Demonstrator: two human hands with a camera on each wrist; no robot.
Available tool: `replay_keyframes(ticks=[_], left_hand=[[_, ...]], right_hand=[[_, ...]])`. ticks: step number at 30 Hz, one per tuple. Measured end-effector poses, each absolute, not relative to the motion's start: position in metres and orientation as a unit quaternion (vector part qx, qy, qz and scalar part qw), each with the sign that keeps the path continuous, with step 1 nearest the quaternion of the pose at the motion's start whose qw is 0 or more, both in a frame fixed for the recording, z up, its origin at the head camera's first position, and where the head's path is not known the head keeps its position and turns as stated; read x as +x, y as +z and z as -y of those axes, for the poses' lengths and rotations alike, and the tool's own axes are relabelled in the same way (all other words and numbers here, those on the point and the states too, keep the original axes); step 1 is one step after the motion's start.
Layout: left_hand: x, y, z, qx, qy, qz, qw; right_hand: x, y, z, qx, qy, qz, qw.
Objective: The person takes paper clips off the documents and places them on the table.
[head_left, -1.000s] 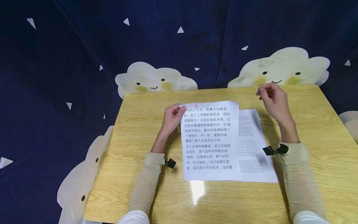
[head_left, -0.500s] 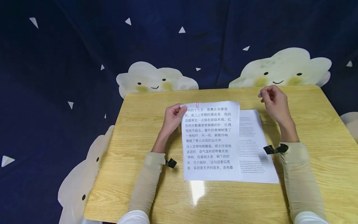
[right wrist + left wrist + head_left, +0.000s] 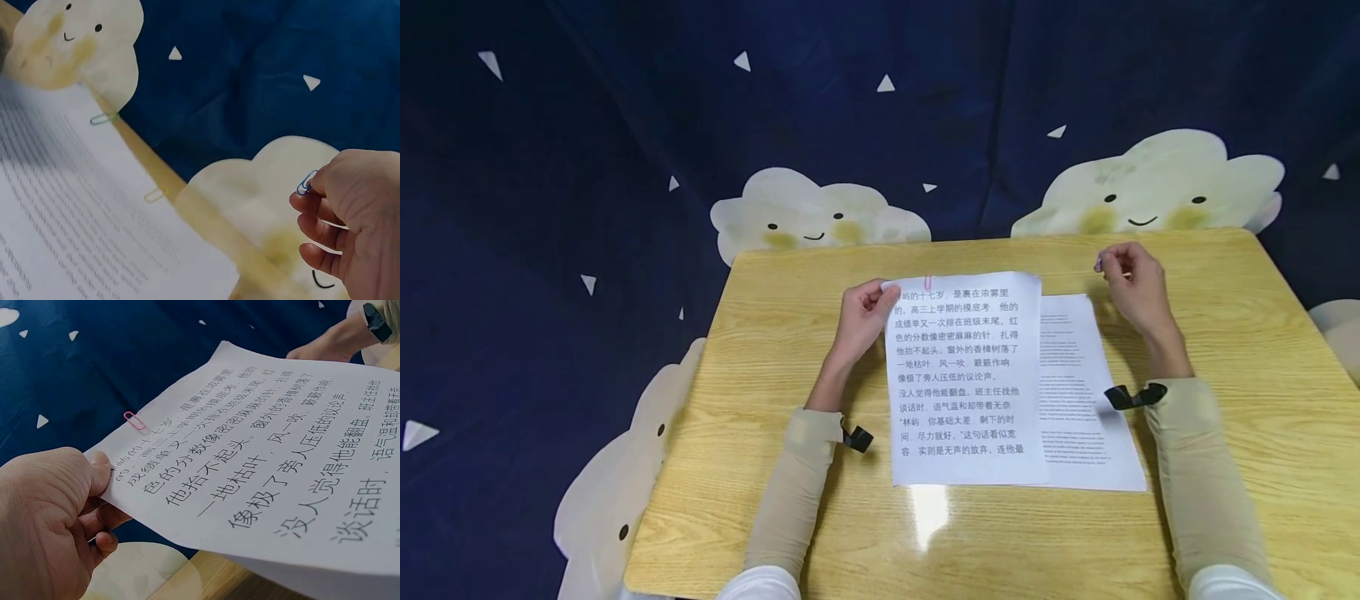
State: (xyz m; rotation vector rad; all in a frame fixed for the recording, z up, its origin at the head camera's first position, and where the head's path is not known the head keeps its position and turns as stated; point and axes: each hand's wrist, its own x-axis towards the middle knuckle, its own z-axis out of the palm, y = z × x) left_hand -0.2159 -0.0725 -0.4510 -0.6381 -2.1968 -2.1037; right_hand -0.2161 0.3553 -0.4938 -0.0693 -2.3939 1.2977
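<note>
My left hand (image 3: 863, 321) pinches the top left corner of a white sheet (image 3: 955, 375) printed with large Chinese text, thumb on the front. A pink paper clip (image 3: 134, 420) sits on that sheet's top edge, near the thumb. Away to the right, my right hand (image 3: 1138, 287) pinches a small blue-purple paper clip (image 3: 306, 182) between thumb and forefinger, its other fingers curled. A second sheet (image 3: 1075, 392) with small print lies partly behind the first. In the right wrist view, a green paper clip (image 3: 104, 118) and a yellow paper clip (image 3: 155, 194) sit along a small-print page's edge.
The sheets are over a light wooden table (image 3: 760, 333). Behind it hangs a dark blue curtain (image 3: 850, 108) with white triangles and smiling clouds. Each forearm wears a black strap, such as the right strap (image 3: 1135, 397).
My right hand has come slightly down and toward me, still pinching the paper clip. My left hand keeps its hold on the sheet's corner, nearly still.
</note>
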Motion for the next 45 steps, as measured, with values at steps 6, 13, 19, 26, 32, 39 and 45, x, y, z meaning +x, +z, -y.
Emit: replay_keyframes(ticks=[6,13,19,26,32,39,45], left_hand=[[-0.216,-0.453,0.073,-0.194,-0.676,0.711,0.020],[-0.227,-0.476,0.076,-0.183,-0.677,0.712,0.029],[-0.228,-0.482,0.077,-0.180,-0.678,0.712,0.035],[-0.228,-0.483,0.076,-0.189,-0.680,0.707,0.036],[-0.228,-0.481,0.076,-0.189,-0.681,0.707,0.030],[-0.226,-0.472,0.073,-0.183,-0.680,0.710,0.018],[-0.217,-0.453,0.070,-0.196,-0.681,0.706,0.021]], right_hand=[[-0.221,-0.510,-0.364,-0.032,0.468,0.860,0.200],[-0.226,-0.520,-0.368,-0.047,0.443,0.875,0.190],[-0.227,-0.527,-0.371,-0.072,0.429,0.886,0.159],[-0.226,-0.537,-0.376,-0.099,0.418,0.894,0.123],[-0.226,-0.543,-0.377,-0.109,0.420,0.893,0.115],[-0.225,-0.547,-0.377,-0.114,0.425,0.889,0.123],[-0.228,-0.551,-0.378,-0.114,0.409,0.892,0.151]])
